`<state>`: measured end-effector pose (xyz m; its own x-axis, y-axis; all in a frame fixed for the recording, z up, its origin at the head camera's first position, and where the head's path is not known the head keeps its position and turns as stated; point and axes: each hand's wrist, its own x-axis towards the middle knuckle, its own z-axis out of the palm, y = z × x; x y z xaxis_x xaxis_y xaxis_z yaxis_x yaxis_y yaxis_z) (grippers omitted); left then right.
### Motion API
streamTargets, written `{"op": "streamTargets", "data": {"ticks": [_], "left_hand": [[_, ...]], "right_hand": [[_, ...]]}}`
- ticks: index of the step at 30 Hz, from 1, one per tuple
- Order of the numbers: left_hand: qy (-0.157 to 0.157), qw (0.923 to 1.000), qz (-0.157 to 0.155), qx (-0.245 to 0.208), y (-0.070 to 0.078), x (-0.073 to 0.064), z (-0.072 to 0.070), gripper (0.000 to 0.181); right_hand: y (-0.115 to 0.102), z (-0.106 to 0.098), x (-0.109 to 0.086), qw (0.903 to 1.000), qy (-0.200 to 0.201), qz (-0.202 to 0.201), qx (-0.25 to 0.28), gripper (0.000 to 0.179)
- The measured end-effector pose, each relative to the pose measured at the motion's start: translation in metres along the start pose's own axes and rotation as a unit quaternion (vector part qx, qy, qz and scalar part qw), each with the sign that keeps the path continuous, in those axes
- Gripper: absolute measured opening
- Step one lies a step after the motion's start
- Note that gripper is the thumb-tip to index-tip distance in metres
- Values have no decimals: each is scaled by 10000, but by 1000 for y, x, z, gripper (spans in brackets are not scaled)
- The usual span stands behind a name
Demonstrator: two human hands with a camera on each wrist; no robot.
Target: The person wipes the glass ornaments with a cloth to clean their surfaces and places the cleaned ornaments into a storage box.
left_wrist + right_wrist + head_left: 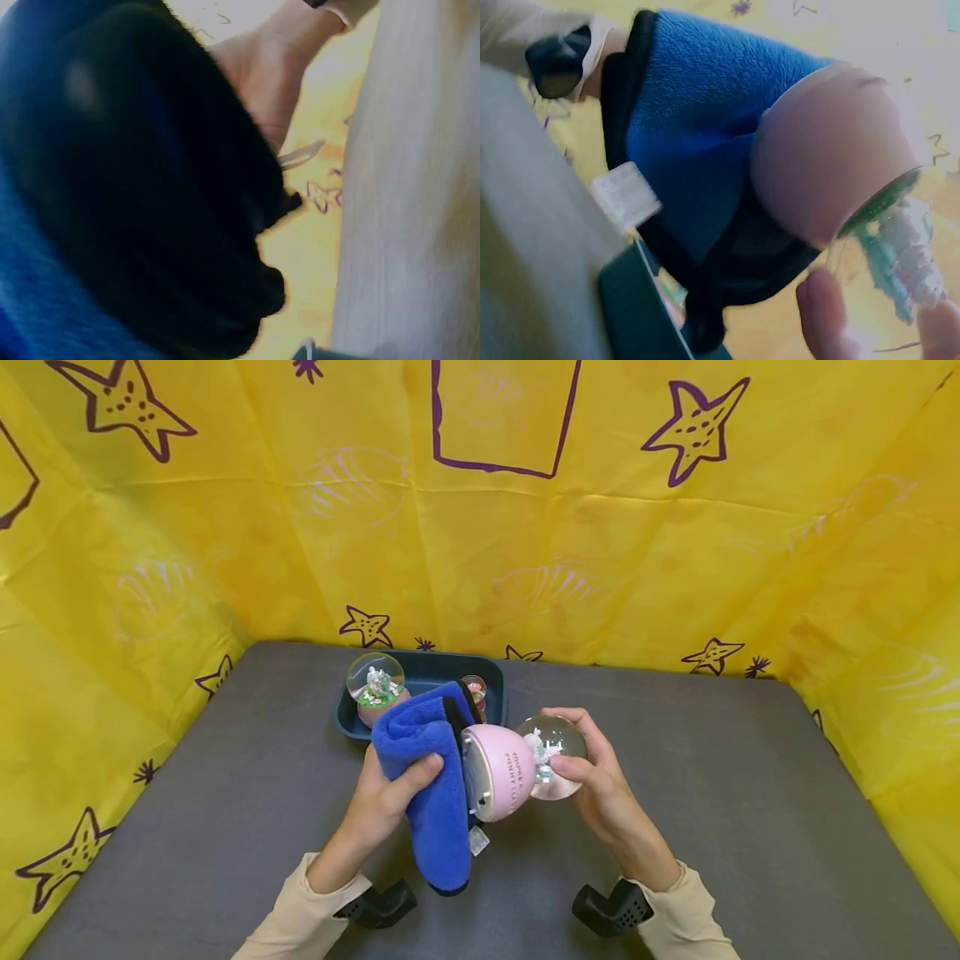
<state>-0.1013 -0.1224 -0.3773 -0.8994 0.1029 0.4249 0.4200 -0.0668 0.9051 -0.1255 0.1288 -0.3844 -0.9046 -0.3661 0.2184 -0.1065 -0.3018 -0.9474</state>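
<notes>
A snow globe with a pink base [504, 772] lies tilted on its side in the air above the table, its clear ball toward the right. My right hand [611, 793] grips that ball between thumb and fingers; small white and teal figures show inside it. In my left hand [390, 793] is a folded blue cloth [438, 810] with black edging, pinched under the thumb and lying close against the underside of the base. From the right wrist view, the cloth [697, 112] spreads behind the pink base [832, 157], and a white tag [626, 195] hangs from its edge.
Behind the hands, a dark teal tray [431, 664] stands on the grey table [750, 810]. It holds another snow globe [377, 687] at its left and a smaller globe [475, 689] at its right, partly hidden by the cloth. Yellow patterned fabric [480, 543] walls the table's back and sides.
</notes>
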Motion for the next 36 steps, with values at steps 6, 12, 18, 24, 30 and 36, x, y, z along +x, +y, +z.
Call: {"op": "streamTargets", "data": {"ticks": [6, 12, 18, 24, 30, 36], "left_hand": [[-293, 9937, -331, 1033, 3, 0, 3, 62], [430, 9921, -171, 1164, 4, 2, 5, 53], [1087, 9893, -401, 887, 6, 5, 4, 51], [241, 9988, 56, 415, 2, 2, -1, 55], [-546, 9930, -416, 962, -1, 1, 5, 85], [573, 9897, -516, 1206, -1, 2, 6, 76]], "right_hand": [[1, 1, 1, 9979, 152, 28, -626, 45], [2, 2, 1, 9989, 162, 268, -342, 41], [1, 1, 1, 9985, 52, 387, 374, 38], [-3, 4, 2, 9959, 501, 457, 606, 36], [-1, 8, 2, 9963, 578, 530, 365, 38], [0, 7, 2, 9968, 247, 575, 504, 38]]}}
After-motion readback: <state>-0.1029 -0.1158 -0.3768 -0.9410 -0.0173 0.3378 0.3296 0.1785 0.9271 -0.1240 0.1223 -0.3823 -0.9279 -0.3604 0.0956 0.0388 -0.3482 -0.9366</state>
